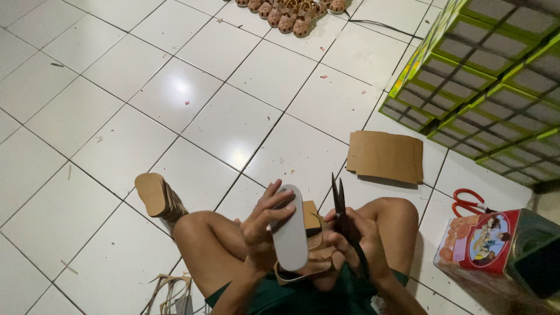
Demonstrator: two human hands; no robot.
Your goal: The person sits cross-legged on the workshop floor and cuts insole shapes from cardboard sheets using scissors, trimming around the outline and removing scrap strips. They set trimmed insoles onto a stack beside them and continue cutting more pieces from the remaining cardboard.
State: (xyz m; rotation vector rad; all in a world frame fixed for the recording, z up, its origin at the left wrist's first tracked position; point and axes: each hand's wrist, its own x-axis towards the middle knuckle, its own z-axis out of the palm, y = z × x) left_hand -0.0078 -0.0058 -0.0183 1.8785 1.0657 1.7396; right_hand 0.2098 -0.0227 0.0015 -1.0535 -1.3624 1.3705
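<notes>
One white tiled floor (116, 87), one grey sole (290, 230) above lap gripped by left hand (262, 224), right hand (350, 233) fingers closed around one black scissors (339, 201), one red scissors (466, 201), one tin (496, 242), one cardboard stack (385, 156).

Person sits cross-legged on white tile floor (116, 76). Left hand (265, 224) grips grey shoe insole (290, 230) upright, fingers over its top. Right hand (350, 236) holds black scissors (339, 204), blades up and nearly closed, just beside insole. Stack of tan soles (156, 195) near left knee, cardboard sheets (385, 156) beyond right knee, red tin (496, 242) at right, red-handled scissors (466, 202) just behind it.
</notes>
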